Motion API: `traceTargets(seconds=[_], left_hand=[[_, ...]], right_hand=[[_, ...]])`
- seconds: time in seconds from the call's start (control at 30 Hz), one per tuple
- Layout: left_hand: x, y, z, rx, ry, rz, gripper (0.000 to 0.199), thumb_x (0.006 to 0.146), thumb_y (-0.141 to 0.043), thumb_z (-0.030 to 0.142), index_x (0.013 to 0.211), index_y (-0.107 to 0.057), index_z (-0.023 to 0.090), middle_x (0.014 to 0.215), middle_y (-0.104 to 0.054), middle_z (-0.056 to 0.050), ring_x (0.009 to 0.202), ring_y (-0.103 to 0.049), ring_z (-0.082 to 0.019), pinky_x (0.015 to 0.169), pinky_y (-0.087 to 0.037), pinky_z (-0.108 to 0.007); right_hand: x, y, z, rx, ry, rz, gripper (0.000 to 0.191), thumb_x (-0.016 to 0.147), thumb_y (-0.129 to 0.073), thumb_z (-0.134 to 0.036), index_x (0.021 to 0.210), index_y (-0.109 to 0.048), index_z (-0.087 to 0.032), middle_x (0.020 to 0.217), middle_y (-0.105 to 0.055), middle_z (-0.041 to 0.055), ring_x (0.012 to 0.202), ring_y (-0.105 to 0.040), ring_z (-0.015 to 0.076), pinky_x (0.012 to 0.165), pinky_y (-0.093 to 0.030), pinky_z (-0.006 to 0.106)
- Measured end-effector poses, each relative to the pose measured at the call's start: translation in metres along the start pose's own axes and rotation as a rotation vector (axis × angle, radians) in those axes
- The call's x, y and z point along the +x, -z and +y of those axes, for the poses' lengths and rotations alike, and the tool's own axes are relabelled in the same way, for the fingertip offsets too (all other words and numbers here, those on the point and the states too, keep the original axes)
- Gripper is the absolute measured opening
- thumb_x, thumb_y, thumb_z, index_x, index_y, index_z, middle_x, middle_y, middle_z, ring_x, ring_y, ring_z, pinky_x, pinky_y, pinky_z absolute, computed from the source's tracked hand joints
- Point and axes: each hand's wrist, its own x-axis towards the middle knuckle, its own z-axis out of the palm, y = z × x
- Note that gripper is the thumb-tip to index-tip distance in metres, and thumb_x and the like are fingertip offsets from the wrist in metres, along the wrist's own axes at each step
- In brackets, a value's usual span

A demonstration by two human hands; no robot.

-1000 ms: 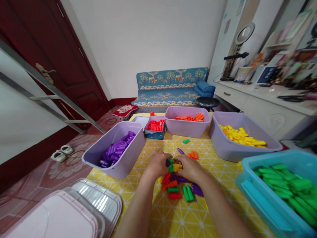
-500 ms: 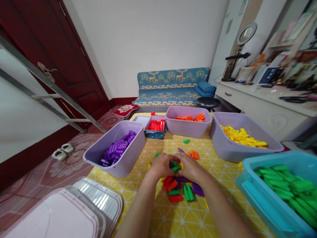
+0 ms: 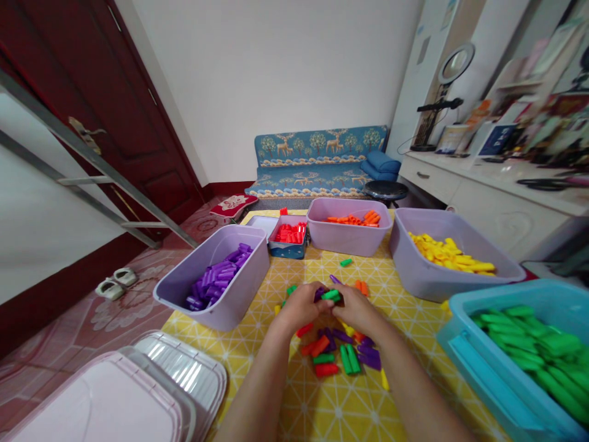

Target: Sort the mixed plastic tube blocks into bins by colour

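My left hand [image 3: 304, 307] and my right hand [image 3: 356, 305] meet over a loose pile of coloured tubes on the yellow patterned cloth [image 3: 304, 405]. Between the fingertips are green pieces [image 3: 331, 296] with a purple one beside them; both hands are closed around these. Just below lie red pieces [image 3: 326, 369], a pair of green pieces [image 3: 350, 358], purple pieces [image 3: 369, 356] and a yellow piece [image 3: 384, 379]. Beyond my right hand sit orange pieces [image 3: 361, 287], and a single green piece [image 3: 346, 262] lies farther back.
Around the pile stand a bin of purple pieces [image 3: 239, 294], a tin of red pieces [image 3: 288, 250], a bin of orange pieces [image 3: 347, 238], a bin of yellow pieces [image 3: 414, 276] and a turquoise bin of green pieces [image 3: 483, 368]. Stacked lids [image 3: 105, 405] lie at the lower left.
My hands have risen slightly from the pile with the green pieces between them. More red, purple and yellow pieces show beneath, and the yellow piece near my right forearm is now plainly visible.
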Motion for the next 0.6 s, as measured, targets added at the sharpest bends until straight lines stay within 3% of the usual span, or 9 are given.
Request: traceTargets(seconds=[0.23, 0.37, 0.5, 0.6], left_hand=[[0.004, 0.005, 0.006, -0.151, 0.023, 0.085, 0.042, 0.092, -0.038, 0.045, 0.073, -0.060, 0.015, 0.063, -0.057, 0.002, 0.061, -0.051, -0.012, 0.058, -0.036, -0.022], [0.003, 0.005, 0.006, -0.196, -0.011, 0.018, 0.035, 0.089, -0.044, 0.040, 0.074, -0.062, 0.015, 0.068, -0.062, 0.001, 0.064, -0.054, -0.012, 0.060, -0.039, -0.021], [0.000, 0.005, 0.001, -0.037, -0.035, -0.036, 0.023, 0.080, -0.056, 0.033, 0.074, -0.067, 0.014, 0.065, -0.061, 0.002, 0.063, -0.053, -0.012, 0.057, -0.037, -0.021], [-0.002, 0.009, -0.001, -0.035, -0.050, -0.093, 0.023, 0.077, -0.061, 0.033, 0.088, -0.071, 0.015, 0.076, -0.068, -0.001, 0.068, -0.058, -0.014, 0.060, -0.042, -0.021]], right_hand=[[0.002, 0.011, -0.005, 0.404, 0.052, 0.068, 0.024, 0.077, -0.061, -0.038, 0.085, -0.064, -0.016, 0.076, -0.063, 0.0010, 0.067, -0.057, 0.0142, 0.062, -0.045, 0.025], [0.001, 0.013, -0.005, 0.516, 0.016, 0.059, 0.026, 0.074, -0.065, -0.041, 0.080, -0.061, -0.016, 0.068, -0.058, -0.0024, 0.061, -0.054, 0.0123, 0.057, -0.042, 0.024], [-0.003, 0.015, 0.000, 0.479, 0.012, -0.037, 0.024, 0.072, -0.067, -0.037, 0.082, -0.065, -0.015, 0.073, -0.063, -0.0001, 0.067, -0.056, 0.0131, 0.062, -0.044, 0.024], [-0.005, 0.019, -0.001, 0.479, -0.008, -0.059, 0.023, 0.073, -0.066, -0.037, 0.079, -0.066, -0.015, 0.067, -0.062, -0.0009, 0.059, -0.053, 0.0114, 0.057, -0.042, 0.023]])
